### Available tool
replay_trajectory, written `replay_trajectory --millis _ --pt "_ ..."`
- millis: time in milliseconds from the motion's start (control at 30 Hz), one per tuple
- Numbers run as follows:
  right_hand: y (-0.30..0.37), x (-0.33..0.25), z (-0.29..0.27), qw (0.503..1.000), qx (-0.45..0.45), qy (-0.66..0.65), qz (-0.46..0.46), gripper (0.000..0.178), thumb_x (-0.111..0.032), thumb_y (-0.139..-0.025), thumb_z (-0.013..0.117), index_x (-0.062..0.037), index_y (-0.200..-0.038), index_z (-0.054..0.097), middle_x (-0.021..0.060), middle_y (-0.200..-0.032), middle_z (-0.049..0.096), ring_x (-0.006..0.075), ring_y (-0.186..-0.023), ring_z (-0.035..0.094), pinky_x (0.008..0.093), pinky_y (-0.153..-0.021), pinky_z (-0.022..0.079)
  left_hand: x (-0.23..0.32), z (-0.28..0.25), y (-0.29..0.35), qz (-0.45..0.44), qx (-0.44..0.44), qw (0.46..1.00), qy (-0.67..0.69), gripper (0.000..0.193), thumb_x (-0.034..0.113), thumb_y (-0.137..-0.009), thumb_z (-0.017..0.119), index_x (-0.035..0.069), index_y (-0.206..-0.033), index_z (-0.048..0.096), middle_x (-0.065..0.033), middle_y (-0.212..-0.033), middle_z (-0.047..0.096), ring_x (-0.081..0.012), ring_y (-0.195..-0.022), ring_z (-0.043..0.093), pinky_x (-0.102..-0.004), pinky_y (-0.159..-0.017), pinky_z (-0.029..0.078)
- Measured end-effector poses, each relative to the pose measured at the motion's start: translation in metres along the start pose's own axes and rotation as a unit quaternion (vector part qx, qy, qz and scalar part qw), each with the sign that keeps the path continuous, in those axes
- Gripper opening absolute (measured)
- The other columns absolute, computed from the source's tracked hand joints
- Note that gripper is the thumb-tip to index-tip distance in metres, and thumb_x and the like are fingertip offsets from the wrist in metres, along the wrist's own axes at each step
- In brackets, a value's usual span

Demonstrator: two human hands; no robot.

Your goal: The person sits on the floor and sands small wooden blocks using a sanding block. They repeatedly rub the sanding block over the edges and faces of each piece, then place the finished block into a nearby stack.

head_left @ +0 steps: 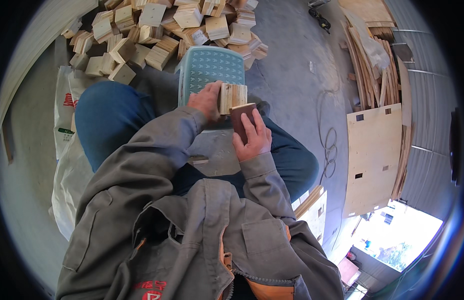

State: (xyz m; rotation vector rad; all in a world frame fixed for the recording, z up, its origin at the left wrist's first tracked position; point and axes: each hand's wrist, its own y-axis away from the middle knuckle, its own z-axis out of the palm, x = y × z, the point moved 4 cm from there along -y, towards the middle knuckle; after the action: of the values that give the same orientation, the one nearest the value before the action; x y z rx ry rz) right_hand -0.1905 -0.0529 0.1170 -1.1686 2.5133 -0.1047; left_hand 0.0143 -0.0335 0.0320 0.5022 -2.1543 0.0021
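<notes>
A layered plywood block (233, 96) rests at the near right part of a teal plastic stool (210, 65). My left hand (208, 102) grips the block from its left side, fingers closed along it. In my right hand (254, 135) is a flat, dark brown sanding block (240, 120) with a pale upper edge. Its upper end touches or lies very close to the near right side of the plywood block. The contact between the two is partly hidden.
A heap of similar plywood blocks (189, 22) lies beyond the stool. A white sack (67, 135) is on the left. To the right, a cable (328, 145) loops over the floor, with plywood sheets (374, 155) and boards leaning by the wall. My knees flank the stool.
</notes>
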Motion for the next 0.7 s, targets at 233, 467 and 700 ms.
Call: replay_trajectory --millis 233,467,700 --pt "-0.081 0.021 0.023 0.998 0.017 0.022 0.054 0.061 -0.028 -0.084 0.077 -0.0238 -0.144 0.066 0.0077 -0.161 0.049 0.0396 -0.122 0.059 0.0508 -0.107 0.048 0.001 -0.002 0.003 -0.003 0.005 1.0 0.02 0.099 0.038 -0.069 0.092 0.022 -0.152 0.041 -0.0115 -0.148 0.055 -0.0374 -0.135 0.056 -0.0541 -0.104 0.044" --pt "-0.131 0.034 0.033 0.989 -0.023 0.054 0.137 0.063 -0.032 -0.087 0.074 -0.0254 -0.148 0.063 0.0073 -0.163 0.047 0.0396 -0.125 0.058 0.0512 -0.113 0.045 0.004 -0.005 0.003 -0.008 -0.016 1.0 0.005 0.104 0.034 -0.066 0.095 0.021 -0.153 0.038 -0.0113 -0.151 0.052 -0.0361 -0.137 0.055 -0.0556 -0.108 0.042" --pt "-0.047 0.01 0.014 0.997 0.0 0.045 0.069 0.064 -0.03 -0.086 0.076 -0.0201 -0.148 0.063 0.0141 -0.163 0.046 0.0415 -0.121 0.059 0.0527 -0.106 0.048 -0.002 0.001 0.001 0.014 0.004 1.0 0.001 0.105 0.036 -0.068 0.094 0.021 -0.155 0.037 -0.0128 -0.15 0.053 -0.0376 -0.135 0.057 -0.0541 -0.107 0.045"
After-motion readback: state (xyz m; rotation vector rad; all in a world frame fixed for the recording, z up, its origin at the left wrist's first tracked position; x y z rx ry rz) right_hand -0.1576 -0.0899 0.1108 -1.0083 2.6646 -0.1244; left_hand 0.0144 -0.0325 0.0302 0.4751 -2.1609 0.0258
